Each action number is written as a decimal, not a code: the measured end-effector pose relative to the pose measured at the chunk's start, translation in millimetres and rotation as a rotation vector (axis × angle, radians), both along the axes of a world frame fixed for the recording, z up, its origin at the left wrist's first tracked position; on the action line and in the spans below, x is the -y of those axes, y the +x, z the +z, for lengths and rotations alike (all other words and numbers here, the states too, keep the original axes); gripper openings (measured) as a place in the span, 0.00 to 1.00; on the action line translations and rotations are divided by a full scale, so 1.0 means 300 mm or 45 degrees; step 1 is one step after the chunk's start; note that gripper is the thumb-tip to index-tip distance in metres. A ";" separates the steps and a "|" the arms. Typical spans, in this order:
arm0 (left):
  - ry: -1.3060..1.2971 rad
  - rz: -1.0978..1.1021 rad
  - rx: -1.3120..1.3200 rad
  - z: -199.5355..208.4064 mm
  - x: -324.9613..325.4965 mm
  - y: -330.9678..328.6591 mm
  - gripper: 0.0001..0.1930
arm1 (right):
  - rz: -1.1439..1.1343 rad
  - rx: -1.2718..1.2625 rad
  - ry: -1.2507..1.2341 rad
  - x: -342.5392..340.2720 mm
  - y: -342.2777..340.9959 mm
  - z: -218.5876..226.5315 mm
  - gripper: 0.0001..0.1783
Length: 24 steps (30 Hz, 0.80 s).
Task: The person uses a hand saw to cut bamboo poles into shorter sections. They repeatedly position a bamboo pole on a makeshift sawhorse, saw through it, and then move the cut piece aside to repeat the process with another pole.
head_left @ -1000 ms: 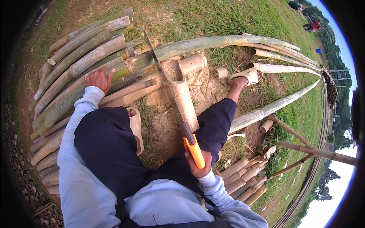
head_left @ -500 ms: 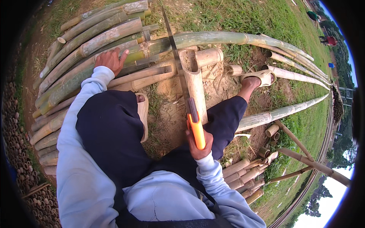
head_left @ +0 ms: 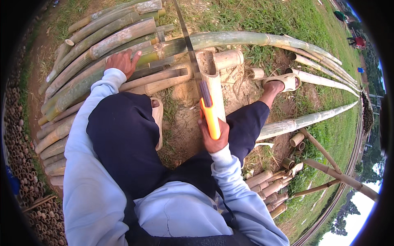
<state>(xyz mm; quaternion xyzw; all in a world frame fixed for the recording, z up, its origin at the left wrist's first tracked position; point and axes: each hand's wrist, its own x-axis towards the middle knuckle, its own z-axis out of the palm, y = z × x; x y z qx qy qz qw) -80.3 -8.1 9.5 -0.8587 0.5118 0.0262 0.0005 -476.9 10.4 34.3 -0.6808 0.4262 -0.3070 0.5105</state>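
My right hand (head_left: 215,135) is closed round the orange handle of a hand saw (head_left: 187,39). Its long blade runs away from me across a green bamboo pole (head_left: 230,39), and the tip passes out of the top of the view. On the left part of that pole my left hand (head_left: 122,63) presses down, its fingers over the far side and its thumb apart. Under the pole by the blade lies a thick bamboo support (head_left: 216,92) with a hollowed end, next to a crosswise bamboo piece (head_left: 229,59). Whether the blade has entered the pole cannot be made out.
Cut bamboo lengths (head_left: 119,39) lie stacked at the left. Long poles (head_left: 312,117) stretch off to the right, beyond my sandalled foot (head_left: 283,83). Short offcuts (head_left: 271,188) and a bamboo frame (head_left: 340,176) are at the lower right. A distant person (head_left: 358,42) stands far right.
My right hand has pushed the saw forward, away from me, along the same line over the pole. My left hand keeps its place on the pole, and the whole view has shifted slightly.
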 end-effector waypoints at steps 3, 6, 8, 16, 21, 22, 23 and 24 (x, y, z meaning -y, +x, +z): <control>-0.035 -0.009 0.040 -0.020 -0.040 -0.024 0.31 | -0.094 -0.089 -0.019 -0.226 -0.210 0.060 0.04; -0.082 0.042 0.072 -0.011 -0.056 -0.030 0.31 | -0.066 -0.037 -0.098 -0.176 -0.170 0.071 0.04; -0.034 0.048 0.017 -0.015 -0.042 -0.046 0.32 | -0.021 0.000 -0.047 -0.041 -0.065 0.045 0.06; -0.017 0.002 0.074 -0.043 -0.033 -0.020 0.35 | -0.024 0.035 -0.043 -0.022 -0.007 0.000 0.10; -0.165 -0.030 0.118 -0.030 -0.061 -0.030 0.33 | -0.064 -0.113 -0.071 -0.264 -0.239 0.103 0.12; -0.131 -0.017 0.078 -0.032 -0.044 -0.016 0.33 | -0.111 -0.068 -0.133 -0.265 -0.221 0.082 0.11; -0.102 0.008 0.052 -0.006 -0.013 -0.009 0.33 | -0.081 -0.038 -0.127 -0.200 -0.178 0.049 0.08; -0.036 0.023 -0.003 0.001 -0.025 -0.030 0.33 | -0.058 -0.038 -0.083 -0.133 -0.130 0.025 0.05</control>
